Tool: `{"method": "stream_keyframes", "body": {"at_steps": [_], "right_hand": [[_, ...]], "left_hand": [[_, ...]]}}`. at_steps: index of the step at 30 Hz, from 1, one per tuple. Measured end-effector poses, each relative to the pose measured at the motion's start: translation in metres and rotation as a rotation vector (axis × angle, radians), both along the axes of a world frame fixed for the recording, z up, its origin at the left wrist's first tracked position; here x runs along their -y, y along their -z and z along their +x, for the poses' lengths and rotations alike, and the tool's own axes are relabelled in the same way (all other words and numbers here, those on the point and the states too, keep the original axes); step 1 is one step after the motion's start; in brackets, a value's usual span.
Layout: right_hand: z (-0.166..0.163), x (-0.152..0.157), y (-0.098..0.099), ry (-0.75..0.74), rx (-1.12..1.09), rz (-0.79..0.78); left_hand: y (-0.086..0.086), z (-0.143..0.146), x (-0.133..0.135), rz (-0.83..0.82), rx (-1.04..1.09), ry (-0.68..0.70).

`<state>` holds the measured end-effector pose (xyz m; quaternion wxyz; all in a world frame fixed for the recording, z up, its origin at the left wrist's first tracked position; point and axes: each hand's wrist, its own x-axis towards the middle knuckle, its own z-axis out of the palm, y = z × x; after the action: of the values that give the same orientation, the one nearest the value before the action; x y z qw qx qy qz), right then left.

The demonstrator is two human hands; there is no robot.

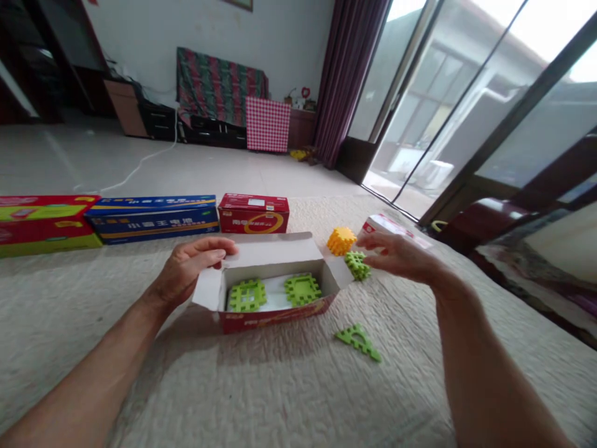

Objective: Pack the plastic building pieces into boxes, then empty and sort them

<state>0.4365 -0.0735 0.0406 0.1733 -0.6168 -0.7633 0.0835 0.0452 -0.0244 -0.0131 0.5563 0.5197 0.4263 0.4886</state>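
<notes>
An open red cardboard box (275, 317) lies on the beige quilted surface. Two flat green foam puzzle pieces (247, 294) lie inside it. My left hand (189, 269) grips the box's left flap with its fingers curled over the edge. My right hand (396, 255) is closed around a green foam puzzle piece (358, 265), just right of the box's right flap. A yellow foam cube (341, 240) sits right behind that piece. One more green piece (358, 340) lies flat in front of the box, to its right.
Behind the open box stand a red and green box (46, 224), a long blue box (153, 218) and a small red box (254, 213) in a row. A white and red box (396, 227) lies behind my right hand. Glass sliding doors run along the right.
</notes>
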Motion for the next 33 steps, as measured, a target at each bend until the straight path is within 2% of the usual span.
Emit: {"method": "stream_keyframes", "body": {"at_steps": [4,8,14,18,21,24,27,30,33], "right_hand": [[0.024,-0.004,0.019,-0.061,0.126,-0.082],[0.023,-0.007,0.025,-0.116,0.141,-0.076],[0.020,-0.012,0.032,-0.086,0.172,-0.096],[0.022,-0.012,0.028,-0.082,0.180,-0.081],[0.016,-0.007,0.014,-0.050,0.151,0.021],[-0.013,0.004,-0.006,-0.090,0.062,0.152],[-0.066,0.016,-0.018,-0.249,-0.079,0.151],[-0.122,0.021,-0.018,-0.422,-0.101,0.136],[-0.162,0.019,-0.012,-0.513,-0.057,0.065]], "left_hand": [[0.000,-0.001,-0.001,0.001,-0.016,0.000],[0.001,-0.001,-0.001,0.020,-0.043,-0.004],[0.000,0.000,0.000,0.032,-0.049,-0.015],[-0.002,0.001,0.002,0.029,-0.040,-0.020],[-0.003,0.002,0.002,0.032,-0.027,-0.030],[-0.001,0.002,0.001,0.039,-0.015,-0.025],[0.001,0.001,-0.001,0.047,-0.007,-0.018],[0.002,0.000,-0.002,0.034,0.003,-0.015],[0.004,0.000,-0.003,0.041,0.021,-0.013]]}}
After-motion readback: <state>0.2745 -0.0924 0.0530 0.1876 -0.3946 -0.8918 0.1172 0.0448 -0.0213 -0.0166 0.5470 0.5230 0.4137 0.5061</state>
